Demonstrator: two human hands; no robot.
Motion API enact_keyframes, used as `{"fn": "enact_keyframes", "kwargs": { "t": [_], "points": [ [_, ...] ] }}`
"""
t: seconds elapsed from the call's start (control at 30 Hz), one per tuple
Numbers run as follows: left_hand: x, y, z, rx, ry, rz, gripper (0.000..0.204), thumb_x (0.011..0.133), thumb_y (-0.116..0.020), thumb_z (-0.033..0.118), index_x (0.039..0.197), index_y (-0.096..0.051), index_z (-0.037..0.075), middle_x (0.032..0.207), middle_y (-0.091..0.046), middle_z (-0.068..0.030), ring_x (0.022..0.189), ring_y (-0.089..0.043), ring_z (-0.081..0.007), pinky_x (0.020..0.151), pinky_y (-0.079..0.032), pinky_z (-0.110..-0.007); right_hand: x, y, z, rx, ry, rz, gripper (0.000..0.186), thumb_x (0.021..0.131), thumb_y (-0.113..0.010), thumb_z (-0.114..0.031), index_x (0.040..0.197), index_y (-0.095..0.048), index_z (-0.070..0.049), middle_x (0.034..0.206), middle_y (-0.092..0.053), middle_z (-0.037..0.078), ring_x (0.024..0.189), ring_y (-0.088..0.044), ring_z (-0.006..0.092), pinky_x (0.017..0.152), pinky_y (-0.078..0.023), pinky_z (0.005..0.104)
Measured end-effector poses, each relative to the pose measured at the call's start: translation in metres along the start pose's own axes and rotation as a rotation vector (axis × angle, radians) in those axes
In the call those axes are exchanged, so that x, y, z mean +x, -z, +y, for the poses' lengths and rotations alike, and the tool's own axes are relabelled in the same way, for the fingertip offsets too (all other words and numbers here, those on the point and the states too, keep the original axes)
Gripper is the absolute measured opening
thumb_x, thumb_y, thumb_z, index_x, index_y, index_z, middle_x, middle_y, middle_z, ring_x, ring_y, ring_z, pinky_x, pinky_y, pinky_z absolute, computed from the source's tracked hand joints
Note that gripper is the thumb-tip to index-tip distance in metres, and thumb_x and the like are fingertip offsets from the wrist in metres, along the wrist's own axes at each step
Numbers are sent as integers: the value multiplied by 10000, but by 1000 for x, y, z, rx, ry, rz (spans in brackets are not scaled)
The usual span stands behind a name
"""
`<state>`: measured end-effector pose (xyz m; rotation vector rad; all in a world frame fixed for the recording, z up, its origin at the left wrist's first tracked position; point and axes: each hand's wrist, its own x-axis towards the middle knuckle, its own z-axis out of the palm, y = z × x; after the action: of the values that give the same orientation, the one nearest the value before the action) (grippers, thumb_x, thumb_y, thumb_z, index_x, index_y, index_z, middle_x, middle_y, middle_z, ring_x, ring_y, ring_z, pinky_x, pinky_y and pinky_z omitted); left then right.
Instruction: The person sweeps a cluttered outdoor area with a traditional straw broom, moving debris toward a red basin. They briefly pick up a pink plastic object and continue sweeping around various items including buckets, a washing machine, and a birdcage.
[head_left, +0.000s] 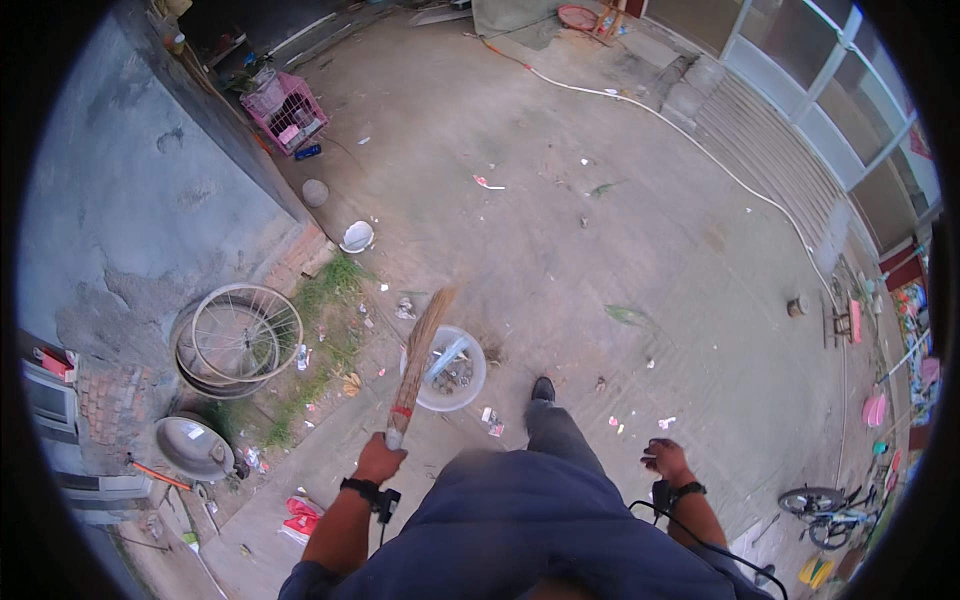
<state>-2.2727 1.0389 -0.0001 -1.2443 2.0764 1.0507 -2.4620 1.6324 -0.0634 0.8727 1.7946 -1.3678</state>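
My left hand point(381, 460) is wrapped round the handle end of a straw broom point(425, 345), its bristles pointing away from me. The broom overlaps the left side of a round, translucent plastic basin point(477, 388) on the ground. Inside the basin lie a pale blue, elongated thing point(445, 359) and a heap of small debris point(457, 378). My right hand point(665, 457) hangs at my side above the concrete, holding nothing, with its fingers loosely bent and apart. Straps with small dark devices sit round both wrists.
Scraps of litter point(492, 421) dot the concrete yard. At left are bicycle wheel rims point(247, 290), a metal basin point(195, 425) and a white bowl point(357, 237). A pink cage point(284, 112) stands farther off. A pale hose point(690, 135) curves along the right, beyond a bicycle point(828, 516).
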Motion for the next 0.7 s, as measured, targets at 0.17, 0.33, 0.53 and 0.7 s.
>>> {"fn": "enact_keyframes", "kwargs": {
  "t": [0.17, 0.33, 0.53, 0.7],
  "points": [
    [5, 15, 69, -160, 215, -22, 463, 772, -767, 218, 1053, -552, -81, 736, -678, -152, 580, -681, -232, 516, -544, -358, 81, -16, -203, -141, 129, -27, 326, 946, -571, -168, 1224, -590, 1, 1014, -689, 131, 798, -708, 238, 638, -551, 327],
    [71, 38, 130, -257, 328, -52, 432, 780, -768, 216, 1007, -566, -91, 741, -684, -154, 584, -680, -240, 531, -554, -368, 168, -84, -361, -222, 255, -135, 330, 953, -590, -190, 1217, -591, 8, 1010, -684, 118, 829, -700, 228, 658, -548, 325],
    [236, 101, 239, -127, 227, -150, 415, 784, -763, 230, 968, -612, -109, 761, -693, -159, 595, -687, -252, 568, -563, -381, 246, -140, -502, -313, 176, -108, 339, 952, -578, -197, 1230, -583, -3, 1051, -677, 138, 759, -708, 240, 588, -552, 323],
    [335, 202, 365, -175, 81, 63, 562, 758, -764, 308, 1146, -586, -58, 960, -710, -243, 881, -713, -361, 771, -561, -456, 287, -206, -635, -244, 90, -87, 312, 939, -571, -176, 1201, -600, -10, 958, -705, 143, 761, -722, 248, 594, -565, 341]
  ]
}}
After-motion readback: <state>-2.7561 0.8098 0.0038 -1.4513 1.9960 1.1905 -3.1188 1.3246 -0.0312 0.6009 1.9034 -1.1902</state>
